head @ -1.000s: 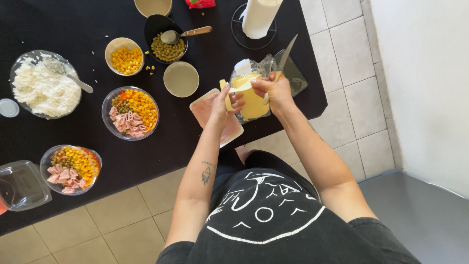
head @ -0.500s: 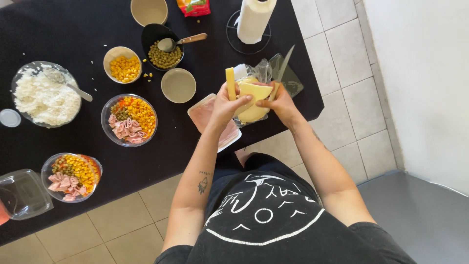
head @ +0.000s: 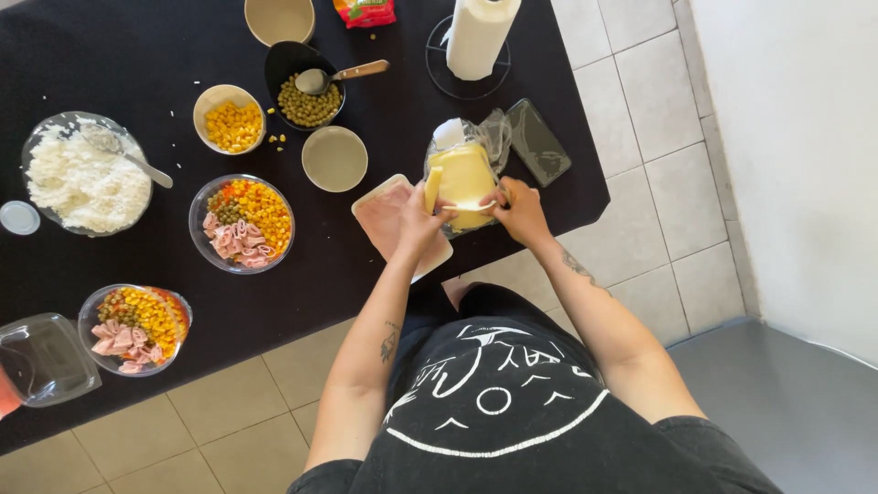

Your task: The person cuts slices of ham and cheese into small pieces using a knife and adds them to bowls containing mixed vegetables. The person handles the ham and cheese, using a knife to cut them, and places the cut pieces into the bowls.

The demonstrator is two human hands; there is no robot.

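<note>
While the black surface [head: 110, 55] carries bowls of rice [head: 84, 176], corn [head: 230, 121] and peas [head: 302, 90], I work at its near edge. The cheese stack [head: 465, 174] lies on its clear wrapper [head: 494, 128], beside the ham tray [head: 389, 212]. My left hand [head: 416, 220] pinches a peeled slice [head: 433, 187] upright; my right hand [head: 517, 209] is closed on the stack's near edge. Soft, limp and probably easily torn, so best lifted by a corner.

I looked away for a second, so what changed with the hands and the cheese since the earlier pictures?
Both hands, left and right, came down from a raised hold to the yellow sliced cheese in its clear bag, now lower on the black table. Left keeps one slice. Bowls unchanged.
</note>
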